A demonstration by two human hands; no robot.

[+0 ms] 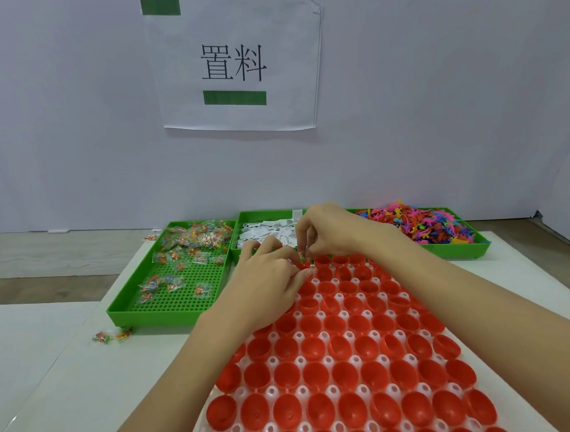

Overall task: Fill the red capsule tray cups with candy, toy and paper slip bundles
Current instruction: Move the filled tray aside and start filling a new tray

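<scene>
While both hands meet over the far edge of the red cup tray (339, 365), the right hand (332, 229) pinches a small clear candy packet (302, 256) between its fingertips, and the left hand (268, 285) curls its fingers against the same packet from below. Behind them sit green bins of candy (175, 275), paper slips (264, 232) and bright toys (424, 225).
</scene>
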